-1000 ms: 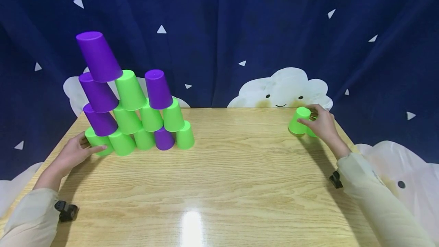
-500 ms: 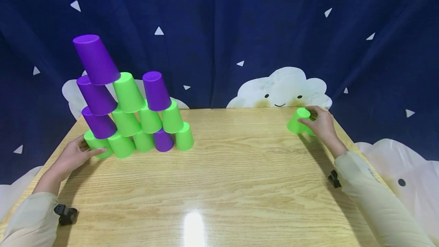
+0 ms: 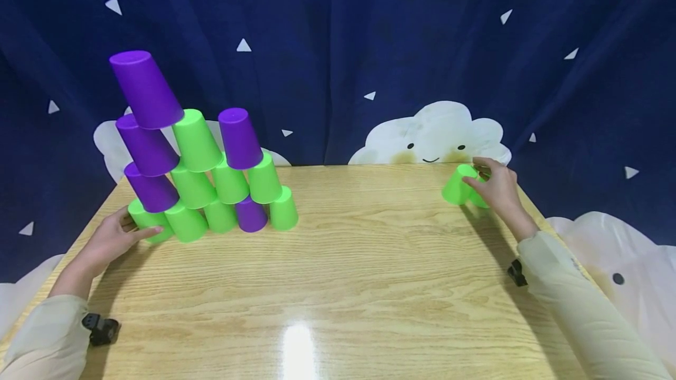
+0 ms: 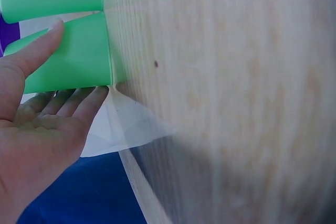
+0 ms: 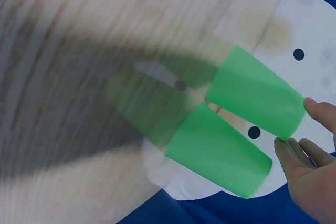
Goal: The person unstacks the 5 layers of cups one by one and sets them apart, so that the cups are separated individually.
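My left hand (image 3: pixel 112 238) holds the lower left green cup (image 3: pixel 155 232) of a stepped stack of upside-down green and purple cups; in the left wrist view the thumb lies across that cup (image 4: pixel 79 59) and the fingers touch its outer side. A purple cup (image 3: pixel 145 90) tops the stack, above another purple cup (image 3: pixel 148 146) and a green cup (image 3: pixel 198 142). At the far right, my right hand (image 3: pixel 499 189) has thumb and fingertips at the narrow end of an upside-down green cup (image 5: pixel 254 90). Close beside it stands a second green cup (image 5: pixel 223 150), partly hidden in the head view.
The wooden table (image 3: pixel 359 263) spreads between both hands, with a light reflection near its front. Behind stands a dark blue curtain (image 3: pixel 338 57) with white clouds (image 3: pixel 433 133). A black wrist camera (image 3: pixel 101 329) sits under the left sleeve, another (image 3: pixel 516 273) under the right.
My right hand has shifted slightly right relative to the green cup, which stays in place, and more of both right-hand cups shows. The left hand and the stack keep still; the view drifts a little.
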`<state>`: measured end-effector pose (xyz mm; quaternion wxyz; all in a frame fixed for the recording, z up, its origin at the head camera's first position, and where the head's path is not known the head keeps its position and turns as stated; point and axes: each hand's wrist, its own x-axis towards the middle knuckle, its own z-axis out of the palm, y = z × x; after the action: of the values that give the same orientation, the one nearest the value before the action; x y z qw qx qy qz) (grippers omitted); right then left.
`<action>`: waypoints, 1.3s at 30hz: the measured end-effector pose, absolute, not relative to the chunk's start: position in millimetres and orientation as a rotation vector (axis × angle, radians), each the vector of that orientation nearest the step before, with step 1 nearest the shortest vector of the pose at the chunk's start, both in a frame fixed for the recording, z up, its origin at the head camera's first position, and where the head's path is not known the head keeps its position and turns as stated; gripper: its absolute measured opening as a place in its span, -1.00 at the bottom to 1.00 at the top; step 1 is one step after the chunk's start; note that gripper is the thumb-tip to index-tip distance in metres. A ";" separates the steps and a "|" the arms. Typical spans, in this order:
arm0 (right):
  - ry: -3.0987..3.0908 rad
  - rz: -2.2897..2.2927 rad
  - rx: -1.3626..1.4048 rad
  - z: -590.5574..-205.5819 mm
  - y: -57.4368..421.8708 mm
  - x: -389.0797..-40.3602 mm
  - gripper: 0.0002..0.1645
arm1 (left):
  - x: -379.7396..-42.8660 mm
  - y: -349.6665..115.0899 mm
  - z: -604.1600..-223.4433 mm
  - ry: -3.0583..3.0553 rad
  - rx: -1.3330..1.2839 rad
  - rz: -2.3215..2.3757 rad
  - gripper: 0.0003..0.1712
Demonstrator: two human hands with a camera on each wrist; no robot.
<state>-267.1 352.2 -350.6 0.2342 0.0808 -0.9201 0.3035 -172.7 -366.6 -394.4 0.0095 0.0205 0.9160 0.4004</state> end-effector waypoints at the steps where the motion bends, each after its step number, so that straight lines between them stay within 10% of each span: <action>1: -2.515 0.854 0.231 -348.6 350.8 -267.4 -0.42 | -172.7 -367.0 -394.2 2.858 0.061 1.250 -0.08; 15: -2.431 1.041 0.408 -309.3 284.5 -269.6 -0.46 | -170.9 -368.9 -390.7 2.839 0.033 1.262 -0.06; 39: -2.126 1.360 1.069 -189.8 20.8 -268.8 -0.43 | -172.9 -365.3 -393.8 2.845 0.067 1.281 -0.12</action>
<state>-268.8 20.8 -189.8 0.1991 0.3824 -0.7601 0.4862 -172.9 -365.3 -393.8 0.0103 0.0215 0.9116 0.4104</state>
